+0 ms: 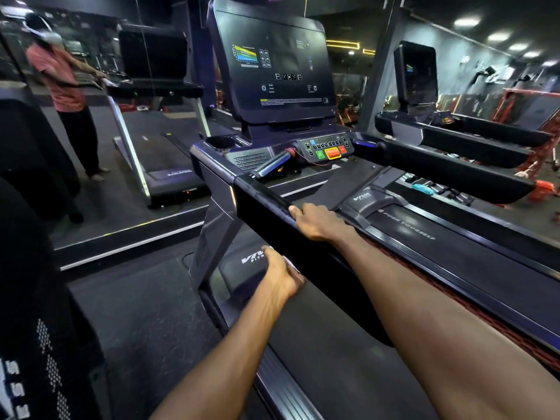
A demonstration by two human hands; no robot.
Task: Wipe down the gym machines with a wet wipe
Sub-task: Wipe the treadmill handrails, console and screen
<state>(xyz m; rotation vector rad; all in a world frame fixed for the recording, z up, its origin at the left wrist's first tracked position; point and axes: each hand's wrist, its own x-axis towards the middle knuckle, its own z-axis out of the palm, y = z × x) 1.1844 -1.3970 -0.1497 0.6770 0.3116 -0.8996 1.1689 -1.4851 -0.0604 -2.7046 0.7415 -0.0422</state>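
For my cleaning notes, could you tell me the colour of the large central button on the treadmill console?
The large rectangular central button is orange-red with a yellow border; the head view shows it.

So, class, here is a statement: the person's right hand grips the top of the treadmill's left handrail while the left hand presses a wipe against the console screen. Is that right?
One detail is wrong. In the head view the left hand presses the wipe against the outer side of the handrail, low down, not on the console screen. The right hand does grip the rail's top.
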